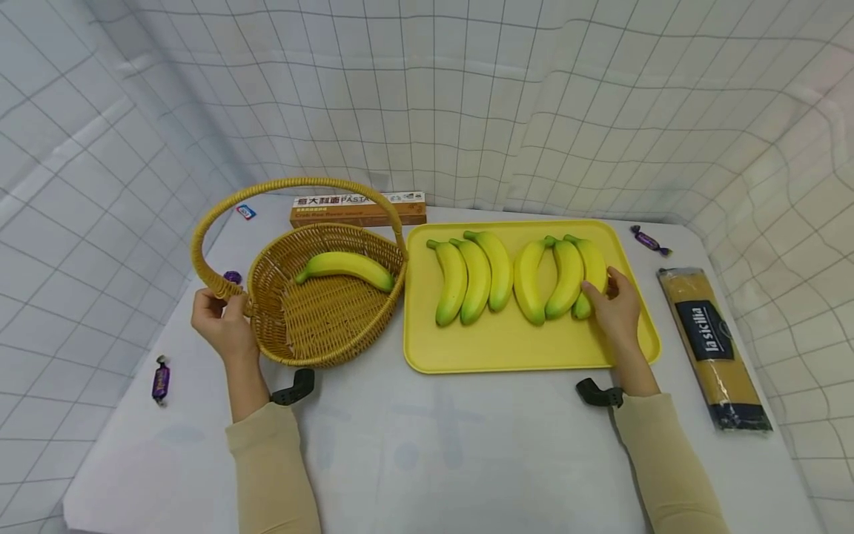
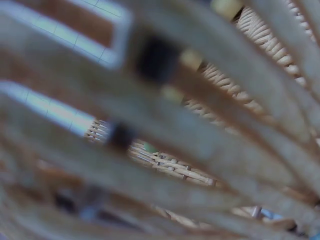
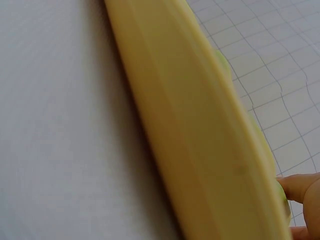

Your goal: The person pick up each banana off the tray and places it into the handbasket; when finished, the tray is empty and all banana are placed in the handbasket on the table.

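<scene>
My left hand (image 1: 225, 326) grips the wicker basket (image 1: 320, 356) where the arched handle (image 1: 293, 183) meets the rim on the left. Inside the basket lies one banana (image 1: 347, 265). Blurred weave of the basket (image 2: 185, 167) fills the left wrist view up close. Several bananas (image 1: 451, 285) lie side by side on a yellow tray (image 1: 520, 352). With thumb and fingers, my right hand (image 1: 617, 315) pinches the rightmost banana (image 1: 592, 271) on that tray. In the right wrist view the tray's edge (image 3: 195, 120) hides most of it; my fingertips (image 3: 300, 186) show at the lower right.
A pasta box (image 1: 358, 211) stands behind the basket. At the right lies a pack of spaghetti (image 1: 712, 348). Purple-wrapped candies lie around, one (image 1: 161, 380) at the left and one (image 1: 649, 240) at the back right. A small blue packet (image 1: 246, 212) is at the back left.
</scene>
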Action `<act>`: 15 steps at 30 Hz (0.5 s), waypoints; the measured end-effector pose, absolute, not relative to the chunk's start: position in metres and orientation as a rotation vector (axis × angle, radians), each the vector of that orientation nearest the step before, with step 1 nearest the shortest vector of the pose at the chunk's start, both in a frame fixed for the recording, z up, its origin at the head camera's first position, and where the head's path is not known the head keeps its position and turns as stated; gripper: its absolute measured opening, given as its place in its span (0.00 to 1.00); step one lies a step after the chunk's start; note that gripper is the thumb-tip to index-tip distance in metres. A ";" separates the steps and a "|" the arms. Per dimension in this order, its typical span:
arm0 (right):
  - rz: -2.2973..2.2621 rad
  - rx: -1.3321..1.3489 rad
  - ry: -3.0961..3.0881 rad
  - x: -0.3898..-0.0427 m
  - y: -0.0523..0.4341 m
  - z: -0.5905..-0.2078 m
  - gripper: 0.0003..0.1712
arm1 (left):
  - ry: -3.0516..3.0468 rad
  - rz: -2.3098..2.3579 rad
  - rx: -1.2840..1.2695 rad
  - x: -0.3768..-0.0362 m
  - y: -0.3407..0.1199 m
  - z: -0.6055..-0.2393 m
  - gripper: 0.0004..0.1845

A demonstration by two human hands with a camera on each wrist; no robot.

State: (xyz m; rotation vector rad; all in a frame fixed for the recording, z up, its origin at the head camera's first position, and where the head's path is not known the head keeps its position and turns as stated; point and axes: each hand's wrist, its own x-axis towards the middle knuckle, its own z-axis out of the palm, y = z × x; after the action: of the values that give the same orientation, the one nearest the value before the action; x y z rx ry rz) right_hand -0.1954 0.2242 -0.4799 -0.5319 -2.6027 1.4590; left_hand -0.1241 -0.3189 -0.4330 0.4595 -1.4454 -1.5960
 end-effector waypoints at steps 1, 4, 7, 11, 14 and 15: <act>1.459 -0.536 -2.601 -0.195 0.224 -0.480 0.39 | -1.448 -1.594 0.457 -0.123 -0.317 -0.431 0.16; 1.457 -0.552 -2.597 -0.196 0.224 -0.479 0.39 | -1.454 -1.589 0.456 -0.119 -0.311 -0.423 0.18; 1.456 -0.561 -2.592 -0.196 0.225 -0.479 0.39 | -1.455 -1.579 0.460 -0.119 -0.310 -0.421 0.18; 1.443 -0.569 -2.607 -0.195 0.225 -0.477 0.40 | -1.454 -1.565 0.476 -0.122 -0.316 -0.428 0.16; 1.414 -0.584 -2.620 -0.194 0.224 -0.477 0.39 | -1.454 -1.567 0.486 -0.123 -0.320 -0.432 0.16; 1.404 -0.587 -2.620 -0.194 0.224 -0.476 0.39 | -1.455 -1.568 0.487 -0.123 -0.320 -0.432 0.16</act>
State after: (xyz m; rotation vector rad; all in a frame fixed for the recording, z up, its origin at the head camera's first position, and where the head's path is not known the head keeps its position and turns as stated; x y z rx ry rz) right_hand -0.1941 0.2241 -0.4765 -0.5866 -2.6200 1.4040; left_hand -0.1226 -0.3202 -0.4319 0.4873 -1.4552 -1.5677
